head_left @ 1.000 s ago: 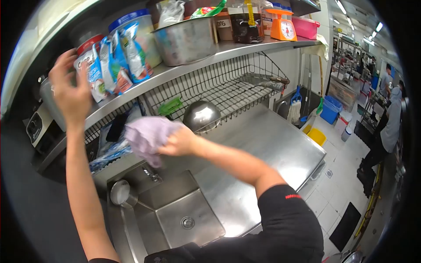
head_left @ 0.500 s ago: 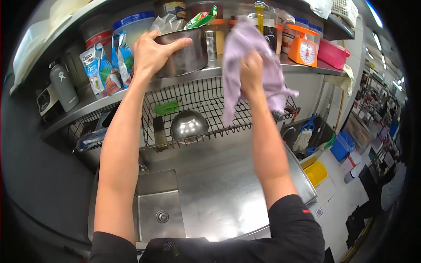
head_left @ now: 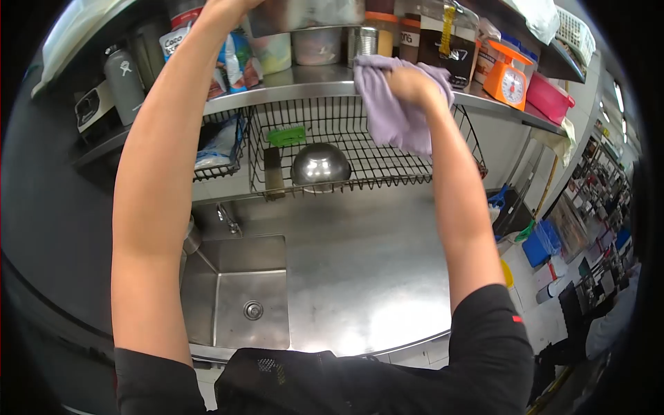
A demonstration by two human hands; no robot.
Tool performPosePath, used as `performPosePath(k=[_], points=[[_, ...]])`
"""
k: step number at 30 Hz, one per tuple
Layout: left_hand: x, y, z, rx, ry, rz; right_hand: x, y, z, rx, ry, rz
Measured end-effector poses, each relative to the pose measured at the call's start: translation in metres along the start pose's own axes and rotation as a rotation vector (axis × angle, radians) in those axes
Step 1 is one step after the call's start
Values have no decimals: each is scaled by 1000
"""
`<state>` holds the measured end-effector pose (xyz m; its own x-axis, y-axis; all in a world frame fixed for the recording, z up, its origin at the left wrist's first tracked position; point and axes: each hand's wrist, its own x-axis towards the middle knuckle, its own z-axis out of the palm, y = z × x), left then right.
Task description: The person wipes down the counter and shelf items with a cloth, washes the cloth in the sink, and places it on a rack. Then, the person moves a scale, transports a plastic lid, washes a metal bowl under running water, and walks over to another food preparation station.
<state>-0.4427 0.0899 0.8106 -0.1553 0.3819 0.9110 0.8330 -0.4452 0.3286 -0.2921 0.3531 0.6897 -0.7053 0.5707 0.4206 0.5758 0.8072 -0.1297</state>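
Observation:
At the top edge of the view my left hand [head_left: 234, 5] is closed on the rim of a metal pot [head_left: 318, 14], its fingers mostly cut off by the frame. The pot is held up above the steel shelf [head_left: 315, 75], blurred, with containers showing below it. My right hand [head_left: 413, 86] grips a light purple cloth [head_left: 398, 114] that lies against the shelf's front edge and hangs down over the wire rack. A ribbed tin can [head_left: 362, 43] stands just behind the cloth.
Below the shelf, a wire rack [head_left: 387, 169] holds a steel bowl [head_left: 321, 166] and a green item [head_left: 286, 135]. An orange scale [head_left: 508, 79] and a pink container [head_left: 550, 97] stand to the right. A grey bottle [head_left: 124, 83] is at left; a sink [head_left: 252, 277] lies below.
My left hand has lifted the pot off the shelf, up toward the top edge. My right hand has lowered the cloth onto the shelf edge. The view has shifted slightly.

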Motion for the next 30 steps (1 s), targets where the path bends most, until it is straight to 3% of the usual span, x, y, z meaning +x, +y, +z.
performPosePath(k=[2, 4, 5, 6, 7, 8, 12, 16, 18, 19, 20, 22, 23, 25, 26, 28, 29, 30], points=[[8, -15, -2, -99, -5, 79, -47, -55, 8, -233, 305, 117], [24, -36, 9, -25, 210, 305, -29, -79, 20, -321, 207, -14], [20, -25, 8, -40, 203, 312, -16, -98, 20, -174, 123, -34], [14, -13, 7, 9, 152, 187, -10, -113, 18, -73, 147, -34], [5, 1, 7, 54, 92, 61, 47, -100, 33, -190, -39, -210], [2, 10, 13, 98, 28, -61, 68, -106, 42, -196, -34, -178], [-7, 15, 30, 75, -39, -24, 104, -118, 49, 235, 181, -561], [11, -50, 57, 291, 16, 130, 22, -118, 38, 63, 122, -343], [10, -69, 66, 366, 4, 55, -3, -104, 48, -208, 414, -408], [7, -77, 70, 350, -3, 61, -25, -90, 50, -123, 556, -481], [-2, -81, 71, 341, 19, 17, -36, -72, 46, -129, 557, -468], [-14, -85, 73, 340, 43, -21, -48, -36, 47, -17, 634, -588], [-18, -86, 74, 383, 60, -44, -52, -22, 56, 60, 894, -608], [-23, -89, 78, 498, 83, -6, -92, 2, 56, 320, 921, -447], [-23, -88, 79, 506, 98, -6, -112, 19, 56, 320, 1098, -429], [-26, -86, 85, 498, 122, 16, -167, 48, 54, 564, 1249, -192], [-23, -84, 81, 470, -27, -152, -193, 75, 88, 1019, 1145, 111], [-23, -87, 84, 487, -14, -162, -222, 67, 87, 1485, 1152, 61]])
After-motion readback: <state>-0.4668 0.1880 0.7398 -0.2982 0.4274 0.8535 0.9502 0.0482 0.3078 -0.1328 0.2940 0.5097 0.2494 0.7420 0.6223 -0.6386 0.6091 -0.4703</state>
